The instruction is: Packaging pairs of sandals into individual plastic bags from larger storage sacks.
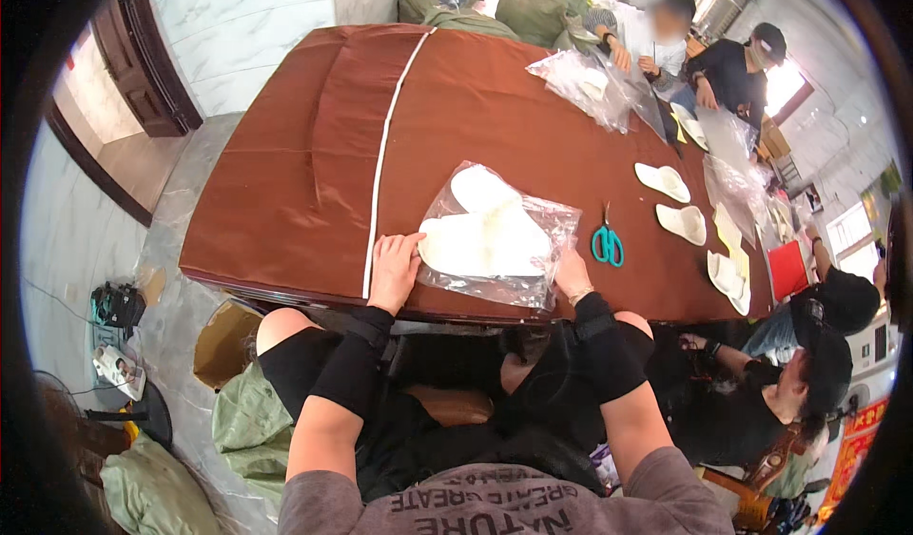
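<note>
A pair of white slippers (487,240) lies inside a clear plastic bag (563,216) near the table's front edge. My left hand (395,269) is at the left side of the bag, its fingertips closed at the edge by a slipper's end. At the bag's right side, my right hand (573,274) has its fingers closed on the crinkled plastic. Just right of the bag, teal-handled scissors (607,242) lie on the brown-covered table (295,174).
Loose white slippers (681,223) lie along the table's right side, near a red sheet (787,269). More clear bags (585,83) lie at the far right. Several people sit around the far and right edges. A white strip (388,145) crosses the table. A cardboard box (224,343) stands on the floor.
</note>
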A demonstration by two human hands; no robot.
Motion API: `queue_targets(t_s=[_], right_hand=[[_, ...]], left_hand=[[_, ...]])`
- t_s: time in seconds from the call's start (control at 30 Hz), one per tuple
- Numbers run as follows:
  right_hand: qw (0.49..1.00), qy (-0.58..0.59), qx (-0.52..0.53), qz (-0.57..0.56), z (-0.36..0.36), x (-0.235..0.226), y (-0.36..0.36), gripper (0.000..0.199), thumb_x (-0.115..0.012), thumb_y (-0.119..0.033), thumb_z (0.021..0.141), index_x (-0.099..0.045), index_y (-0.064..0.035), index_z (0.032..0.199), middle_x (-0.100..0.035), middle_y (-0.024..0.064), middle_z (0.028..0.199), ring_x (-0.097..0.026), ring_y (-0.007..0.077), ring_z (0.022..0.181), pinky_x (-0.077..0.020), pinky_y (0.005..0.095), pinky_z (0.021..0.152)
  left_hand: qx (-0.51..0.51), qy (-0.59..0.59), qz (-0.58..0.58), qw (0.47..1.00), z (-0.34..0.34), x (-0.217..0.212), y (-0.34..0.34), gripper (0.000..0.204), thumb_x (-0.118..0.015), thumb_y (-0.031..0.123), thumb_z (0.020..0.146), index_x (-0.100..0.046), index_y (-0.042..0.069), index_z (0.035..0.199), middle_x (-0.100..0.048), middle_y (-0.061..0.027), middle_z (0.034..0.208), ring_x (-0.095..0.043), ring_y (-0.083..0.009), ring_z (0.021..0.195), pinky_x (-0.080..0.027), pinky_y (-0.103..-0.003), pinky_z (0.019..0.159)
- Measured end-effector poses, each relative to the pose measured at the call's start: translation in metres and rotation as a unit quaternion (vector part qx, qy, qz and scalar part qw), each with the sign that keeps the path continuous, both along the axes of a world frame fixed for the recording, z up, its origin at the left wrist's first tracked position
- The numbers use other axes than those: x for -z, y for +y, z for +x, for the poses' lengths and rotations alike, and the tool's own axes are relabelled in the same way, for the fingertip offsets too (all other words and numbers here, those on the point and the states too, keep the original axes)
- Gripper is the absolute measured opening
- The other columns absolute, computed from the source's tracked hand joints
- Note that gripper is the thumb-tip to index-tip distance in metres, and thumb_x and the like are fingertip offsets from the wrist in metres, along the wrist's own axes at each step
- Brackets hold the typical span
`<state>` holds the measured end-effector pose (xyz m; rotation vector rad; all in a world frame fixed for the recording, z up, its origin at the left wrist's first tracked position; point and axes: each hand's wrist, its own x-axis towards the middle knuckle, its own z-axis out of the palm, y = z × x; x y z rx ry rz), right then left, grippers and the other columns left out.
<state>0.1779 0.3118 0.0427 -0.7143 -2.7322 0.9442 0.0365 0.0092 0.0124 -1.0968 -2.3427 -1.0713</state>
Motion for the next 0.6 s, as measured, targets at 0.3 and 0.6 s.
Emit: queue_targets(t_s=[0.3, 0.6], right_hand=[[0.867, 0.166, -0.065, -0.466, -0.028, 0.007, 0.026, 0.045, -0.068, -0.004, 0.081, -0.051, 0.004, 0.122, -0.061, 0.01, 0.115, -0.059, 0.0175, 0.101, -0.05, 0.0304, 0.082], [0.881, 0.085, -0.006, -0.466, -0.04, -0.008, -0.021, 0.045, -0.061, -0.006, 0.087, -0.046, -0.007, 0.129, -0.06, 0.0087, 0.11, -0.062, 0.0195, 0.096, -0.0591, 0.0345, 0.066]], left_hand=[[0.106, -0.318, 0.09, 0.938, -0.006, -0.028, -0.013, 0.055, -0.062, -0.007, 0.076, -0.051, 0.01, 0.127, -0.046, -0.0083, 0.085, -0.052, -0.0216, 0.073, -0.046, -0.032, 0.071], [-0.125, 0.001, -0.148, 0.981, -0.032, 0.014, 0.005, 0.043, -0.051, 0.019, 0.094, -0.046, 0.016, 0.136, -0.042, -0.0079, 0.143, -0.033, -0.0267, 0.136, -0.023, -0.051, 0.111]])
